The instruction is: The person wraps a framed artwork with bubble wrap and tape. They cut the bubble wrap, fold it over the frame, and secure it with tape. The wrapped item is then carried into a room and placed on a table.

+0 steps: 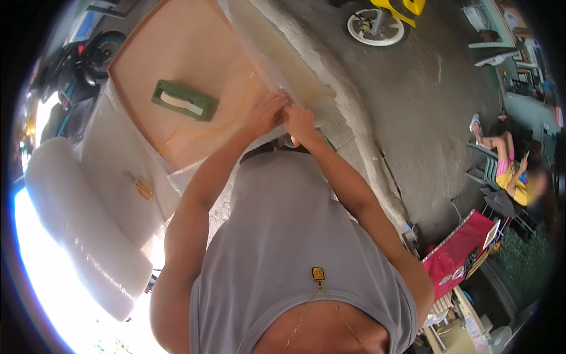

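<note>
A large flat brown board (194,47) lies in front of me under clear plastic wrap, with strips of yellowish tape on it. At its near right corner my left hand (269,114) and my right hand (299,123) meet, fingers bent together at the edge of the bubble wrap (257,56). Both look closed on that edge; the fingertips are partly hidden. On the board, left of my hands, rests a green block-shaped tool (206,110) with a pale curved grip. Scissors (142,187) with yellow handles lie on wrap to the left.
A thick roll of bubble wrap (82,230) stands at the left. Parked motorcycles are at the far left, and a white wheel (377,27) is at the back right. To the right, a person (512,174) sits on a chair beyond a red fabric-covered item (451,248).
</note>
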### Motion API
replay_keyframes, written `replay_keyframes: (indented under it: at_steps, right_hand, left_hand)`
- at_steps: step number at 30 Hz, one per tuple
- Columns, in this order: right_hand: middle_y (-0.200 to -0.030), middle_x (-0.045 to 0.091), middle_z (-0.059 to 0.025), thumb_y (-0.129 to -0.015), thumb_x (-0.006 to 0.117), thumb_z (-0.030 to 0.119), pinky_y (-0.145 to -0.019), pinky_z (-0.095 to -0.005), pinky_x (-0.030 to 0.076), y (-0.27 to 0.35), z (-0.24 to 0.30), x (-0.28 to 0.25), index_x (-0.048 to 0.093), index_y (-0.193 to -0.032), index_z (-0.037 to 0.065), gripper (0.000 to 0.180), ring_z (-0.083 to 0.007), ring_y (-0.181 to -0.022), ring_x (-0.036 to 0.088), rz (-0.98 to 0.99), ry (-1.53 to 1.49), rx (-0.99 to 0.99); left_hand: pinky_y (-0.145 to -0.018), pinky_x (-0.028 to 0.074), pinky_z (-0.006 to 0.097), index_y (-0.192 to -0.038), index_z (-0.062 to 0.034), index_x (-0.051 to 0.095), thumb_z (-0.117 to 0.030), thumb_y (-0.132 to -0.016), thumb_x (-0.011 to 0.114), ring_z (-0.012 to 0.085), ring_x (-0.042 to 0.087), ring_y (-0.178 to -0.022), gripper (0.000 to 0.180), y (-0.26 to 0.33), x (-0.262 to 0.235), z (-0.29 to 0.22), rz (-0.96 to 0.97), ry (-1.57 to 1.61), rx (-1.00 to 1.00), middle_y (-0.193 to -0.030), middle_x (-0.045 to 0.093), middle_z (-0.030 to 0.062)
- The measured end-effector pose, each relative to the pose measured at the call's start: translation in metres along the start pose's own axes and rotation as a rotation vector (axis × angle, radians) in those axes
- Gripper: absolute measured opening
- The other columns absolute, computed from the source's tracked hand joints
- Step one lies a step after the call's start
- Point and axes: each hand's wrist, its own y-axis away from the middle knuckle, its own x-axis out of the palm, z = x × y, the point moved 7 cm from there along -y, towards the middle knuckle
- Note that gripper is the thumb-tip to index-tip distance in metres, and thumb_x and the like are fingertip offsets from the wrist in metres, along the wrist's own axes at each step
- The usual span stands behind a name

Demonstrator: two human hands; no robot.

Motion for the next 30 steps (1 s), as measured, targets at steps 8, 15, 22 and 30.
replay_keyframes:
  at_steps: [8, 15, 22, 30]
  right_hand:
    - [-0.068, 0.057, -0.009, -0.06, 0.07, 0.011, -0.061, -0.0372, 0.046, 0.066, -0.041, -0.034, 0.058, -0.084, 0.004, 0.028, -0.0264, -0.063, 0.057, -0.509, -0.15, 0.242]
    - [-0.063, 0.055, -0.0079, -0.061, 0.068, 0.007, -0.055, -0.0305, 0.043, 0.119, -0.047, -0.043, 0.056, -0.076, 0.001, 0.02, -0.0205, -0.058, 0.054, -0.295, -0.39, 0.433]
    - [-0.079, 0.058, -0.0057, -0.069, 0.063, 0.003, -0.053, -0.0273, 0.041, 0.186, -0.067, -0.05, 0.054, -0.095, 0.004, 0.027, -0.0169, -0.062, 0.054, -0.861, -0.595, 0.43]
    - [-0.104, 0.057, -0.0116, -0.077, 0.06, 0.005, -0.062, -0.0298, 0.048, 0.139, -0.037, 0.099, 0.041, -0.121, 0.007, 0.048, -0.0192, -0.081, 0.059, -0.357, -1.732, 0.784]
  left_hand:
    - [-0.092, 0.03, 0.052, -0.106, -0.0116, 0.055, -0.017, -0.076, 0.059, 0.0276, 0.039, -0.119, 0.031, -0.003, 0.004, 0.0, 0.046, 0.064, 0.107, -0.12, 0.049, 0.0085]
    - [-0.073, 0.04, 0.045, -0.085, -0.0079, 0.063, -0.029, -0.08, 0.055, 0.0267, 0.052, -0.093, 0.023, -0.018, 0.004, -0.01, 0.05, -0.164, 0.079, -0.091, 0.058, 0.0083]
    - [-0.073, 0.044, 0.04, -0.068, -0.0063, 0.066, -0.035, -0.07, 0.064, 0.0278, 0.058, -0.078, 0.029, -0.023, 0.007, 0.002, -0.064, 0.073, -0.06, -0.085, 0.058, 0.0113]
    - [-0.079, 0.044, 0.04, -0.069, -0.0067, 0.066, -0.034, -0.063, 0.066, 0.0279, 0.057, -0.087, 0.028, -0.018, 0.001, 0.006, -0.045, 0.051, -0.026, -0.089, 0.059, 0.011]
